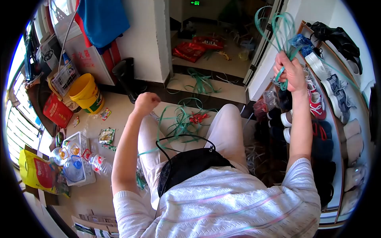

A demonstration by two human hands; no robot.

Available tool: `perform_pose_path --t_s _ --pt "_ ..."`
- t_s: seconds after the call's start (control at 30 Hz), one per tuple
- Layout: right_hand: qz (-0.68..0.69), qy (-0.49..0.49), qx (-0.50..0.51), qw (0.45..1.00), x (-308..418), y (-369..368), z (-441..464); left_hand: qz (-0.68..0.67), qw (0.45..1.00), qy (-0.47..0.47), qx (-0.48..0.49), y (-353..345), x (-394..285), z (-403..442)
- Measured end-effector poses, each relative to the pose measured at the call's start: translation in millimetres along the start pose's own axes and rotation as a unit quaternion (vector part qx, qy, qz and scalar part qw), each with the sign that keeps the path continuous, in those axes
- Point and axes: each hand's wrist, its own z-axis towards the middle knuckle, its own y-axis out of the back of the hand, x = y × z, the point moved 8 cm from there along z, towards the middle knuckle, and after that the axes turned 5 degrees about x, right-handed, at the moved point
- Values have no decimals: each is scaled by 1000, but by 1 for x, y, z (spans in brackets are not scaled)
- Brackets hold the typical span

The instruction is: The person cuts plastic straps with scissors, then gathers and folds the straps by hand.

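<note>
My right hand (291, 73), raised at the upper right beside the shoe shelves, is closed round a looped bundle of green plastic strapping (281, 27). Its loops stick up above the fist, and one strand trails off to the right. Above my left knee, my left hand (147, 104) is closed with its fingers curled; whatever they hold, if anything, is hidden. A loose tangle of green strapping (183, 123) lies on the floor between my legs, with a red ribbon-like piece (198, 118) in it. More strapping (200, 81) lies by the doorway.
Shoe shelves (337, 131) full of shoes stand close on my right. To the left are a yellow bucket (88, 93), a white basket (82, 174) with plastic bottles, and a yellow bag (33, 168). A black boot (126, 79) stands by the wall. Red bags (190, 51) lie beyond the doorway.
</note>
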Motion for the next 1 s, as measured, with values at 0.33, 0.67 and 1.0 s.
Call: perform_pose_path --t_s 0.33,0.67,1.0 --pt "-166 -245 94 951 -111 -59 20 21 929 -357 -97 24 -215 -47" --pt "-124 -289 245 917 -115 -117 -2 46 907 -404 -109 55 -268 -92" --pt "-198 -371 378 825 -129 -136 -22 321 912 -242 -78 -7 -230 -31"
